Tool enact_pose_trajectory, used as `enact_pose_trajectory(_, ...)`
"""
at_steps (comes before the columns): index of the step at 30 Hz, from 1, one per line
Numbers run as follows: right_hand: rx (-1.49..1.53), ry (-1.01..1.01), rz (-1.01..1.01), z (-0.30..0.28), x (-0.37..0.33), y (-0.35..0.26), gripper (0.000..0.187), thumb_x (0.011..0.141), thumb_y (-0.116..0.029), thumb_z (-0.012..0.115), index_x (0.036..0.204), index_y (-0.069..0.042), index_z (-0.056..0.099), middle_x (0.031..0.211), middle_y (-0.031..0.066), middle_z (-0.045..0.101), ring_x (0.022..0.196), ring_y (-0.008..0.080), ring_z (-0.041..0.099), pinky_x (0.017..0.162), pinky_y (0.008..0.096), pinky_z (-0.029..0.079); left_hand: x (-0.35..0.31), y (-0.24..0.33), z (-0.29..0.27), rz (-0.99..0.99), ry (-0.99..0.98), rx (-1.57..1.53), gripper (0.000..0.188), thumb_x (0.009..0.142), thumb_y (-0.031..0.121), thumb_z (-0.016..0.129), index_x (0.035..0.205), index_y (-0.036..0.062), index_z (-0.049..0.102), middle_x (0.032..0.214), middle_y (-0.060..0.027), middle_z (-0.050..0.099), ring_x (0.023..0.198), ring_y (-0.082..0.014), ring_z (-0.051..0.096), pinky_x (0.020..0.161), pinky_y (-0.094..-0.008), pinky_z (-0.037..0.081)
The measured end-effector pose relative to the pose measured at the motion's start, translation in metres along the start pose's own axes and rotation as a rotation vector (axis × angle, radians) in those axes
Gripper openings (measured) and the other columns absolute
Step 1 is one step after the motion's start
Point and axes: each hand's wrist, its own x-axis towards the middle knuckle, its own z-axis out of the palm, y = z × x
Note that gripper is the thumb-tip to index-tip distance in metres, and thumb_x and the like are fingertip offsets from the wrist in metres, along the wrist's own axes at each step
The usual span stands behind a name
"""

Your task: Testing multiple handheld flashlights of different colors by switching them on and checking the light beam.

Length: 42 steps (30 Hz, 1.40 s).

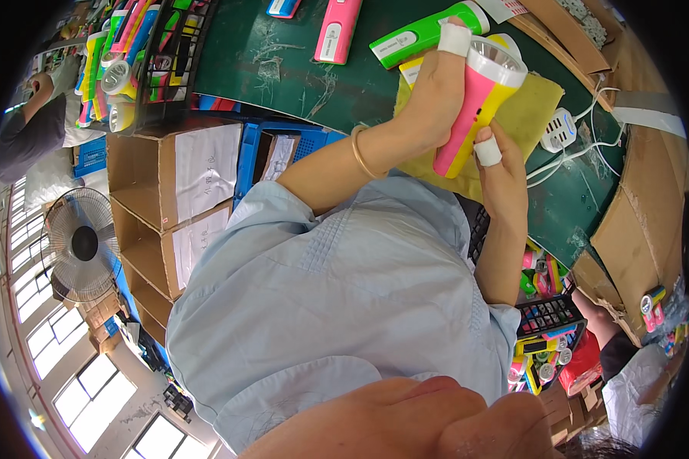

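Note:
A pink and yellow flashlight (475, 99) with a white-rimmed clear head is held over the table, its head pointing away from me and slightly right. My left hand (438, 92) is closed along its left side, white tape on the thumb lying near the head. On the other side my right hand (501, 168) grips the yellow side, its taped thumb close to the small dark switch. Under both hands lies a yellow cloth (540, 107). Just beyond them rests a green flashlight (425, 37). Another yellow flashlight (410, 70) is mostly hidden behind my left hand.
A pink flashlight (338, 30) lies farther left on the green table (275, 69). White cables run from a charging hub (559, 130) at the right. Black crates of flashlights stand left (177, 69) and lower right (547, 314). Cardboard boxes (142, 183) are stacked left; people sit at both sides.

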Motion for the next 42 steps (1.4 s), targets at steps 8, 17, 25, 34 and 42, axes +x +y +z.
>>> enact_pose_trajectory(8, 0.182, 0.085, -0.053, 0.015, 0.014, 0.013, 0.038, 0.081, -0.021, 0.065, 0.107, 0.005, 0.056, 0.095, 0.0043, 0.058, 0.085, 0.0118, 0.051, 0.08, 0.0267, 0.04, 0.007, -0.022, -0.012, 0.078, 0.13, 0.202, 0.053, 0.094, 0.046, 0.028, 0.082, -0.0005, 0.051, 0.076, -0.0083, 0.055, 0.073, -0.0123, 0.052, 0.061, -0.0239, 0.044)
enact_pose_trajectory(17, -0.596, 0.522, -0.35, 0.028, -0.004, 0.006, 0.051, 0.068, -0.024, 0.077, 0.1, 0.004, 0.048, 0.091, 0.0126, 0.054, 0.073, 0.0223, 0.055, 0.066, 0.0305, 0.045, -0.001, -0.005, -0.016, -0.265, -0.23, -0.146, 0.069, 0.087, 0.061, 0.018, 0.1, 0.0039, 0.054, 0.08, -0.01, 0.061, 0.071, -0.0176, 0.06, 0.059, -0.0282, 0.05)
enact_pose_trajectory(25, -0.786, 0.58, -0.358, 0.025, -0.01, 0.013, 0.05, 0.067, -0.024, 0.077, 0.097, 0.002, 0.047, 0.087, 0.0105, 0.054, 0.073, 0.0172, 0.054, 0.065, 0.0275, 0.044, -0.011, -0.006, 0.002, -0.289, 0.203, -0.181, 0.077, 0.087, 0.061, 0.015, 0.096, -0.0034, 0.056, 0.069, -0.0139, 0.058, 0.061, -0.0211, 0.057, 0.057, -0.0307, 0.048)
enact_pose_trajectory(34, 0.05, 0.047, 0.074, -0.001, -0.003, 0.013, 0.051, 0.088, -0.035, 0.052, 0.119, 0.005, 0.046, 0.1, 0.009, 0.055, 0.098, 0.0146, 0.049, 0.087, 0.0264, 0.037, 0.007, -0.007, -0.017, -0.362, -0.155, -0.201, 0.066, 0.087, 0.057, 0.022, 0.102, 0.0008, 0.053, 0.078, -0.0128, 0.062, 0.06, -0.0199, 0.057, 0.053, -0.0328, 0.048)
enact_pose_trajectory(42, 0.916, 0.49, -0.214, -0.054, -0.007, 0.01, 0.048, 0.086, -0.043, 0.049, 0.109, -0.002, 0.044, 0.083, 0.009, 0.054, 0.075, 0.0175, 0.054, 0.062, 0.0276, 0.046, 0.051, 0.027, -0.028, -0.063, -0.358, 0.221, 0.041, 0.091, 0.031, 0.044, 0.118, 0.0008, 0.047, 0.109, -0.0115, 0.053, 0.095, -0.019, 0.054, 0.085, -0.0307, 0.043)
